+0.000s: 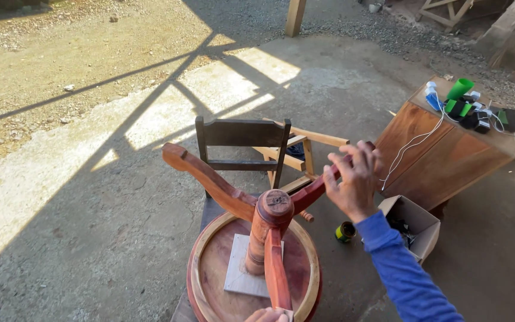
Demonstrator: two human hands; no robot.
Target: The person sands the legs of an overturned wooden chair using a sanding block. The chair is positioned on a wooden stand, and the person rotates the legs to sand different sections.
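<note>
The floor (90,197) is grey concrete with sun and long shadows on it. A brown wooden cabinet (442,155) stands to the right of the little round table (254,268). Small green, black and white things and a white cord lie on top of the cabinet.

The round table is upside down, low in the middle of the view. Its round top faces down and its three curved legs stick up from a fat post (266,229). Just behind the table is a dark wooden chair (242,149).

An open cardboard box (415,223) sits to the right of the table, in front of the cabinet. A small green and yellow can (346,231) stands between the table and the box.

The right hand (356,182) is closed around the right leg (317,189) of the table. The left hand (267,315) touches the near leg (275,271) at the bottom edge.

I think it helps to keep the table steady with the low hand while the other hand holds the leg firmly.

The left hand is mostly cut off, so I cannot tell its grip. What is inside the box is too dark to make out.
</note>
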